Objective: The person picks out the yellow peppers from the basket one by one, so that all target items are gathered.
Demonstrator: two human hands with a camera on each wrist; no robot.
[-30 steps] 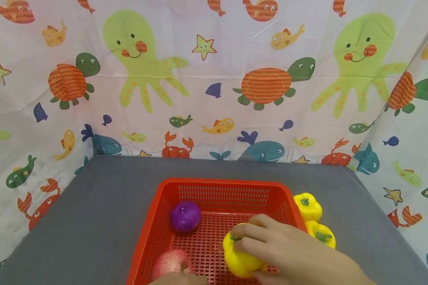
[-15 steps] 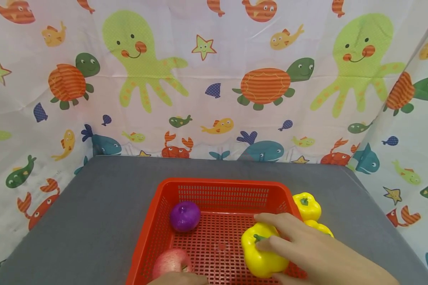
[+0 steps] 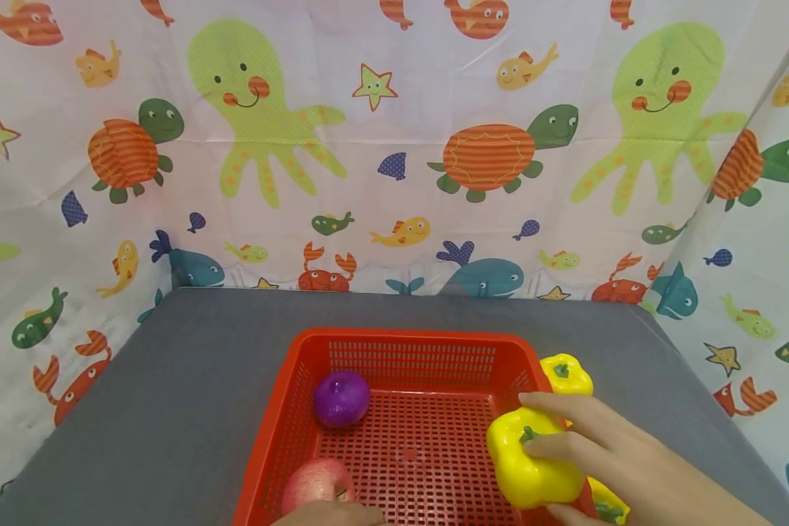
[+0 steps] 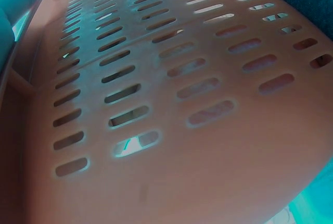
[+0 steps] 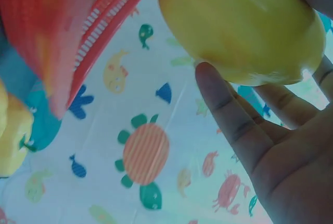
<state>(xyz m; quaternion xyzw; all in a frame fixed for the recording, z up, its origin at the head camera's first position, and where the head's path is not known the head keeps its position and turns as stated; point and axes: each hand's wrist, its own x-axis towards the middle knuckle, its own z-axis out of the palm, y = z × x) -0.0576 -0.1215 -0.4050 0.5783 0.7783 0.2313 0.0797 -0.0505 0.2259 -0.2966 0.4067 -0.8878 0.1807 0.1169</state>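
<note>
My right hand (image 3: 601, 456) grips a yellow bell pepper (image 3: 532, 467) from its right side, over the right wall of the red basket (image 3: 410, 338). Thumb and fingers close round the pepper (image 5: 239, 26) in the right wrist view. At the bottom of the head view, my left hand (image 3: 329, 514) is mostly cut off, beside a red apple (image 3: 317, 486). A finger (image 4: 15, 5) shows past the basket rim in the left wrist view, where the slotted wall (image 4: 171, 177) stands close in odd colours; the hand appears to hold the rim. A purple onion (image 3: 342, 399) sits at the basket's back left.
Outside the basket's right wall, one yellow bell pepper (image 3: 568, 374) stands on the grey table (image 3: 171, 409). Another pepper (image 3: 608, 504) is partly hidden below my right hand. A sea-animal printed curtain (image 3: 394, 146) surrounds the table's back and sides.
My right hand has carried the yellow bell pepper rightwards, from the basket's middle to its right wall. The left hand, apple, onion and basket stay in place.
</note>
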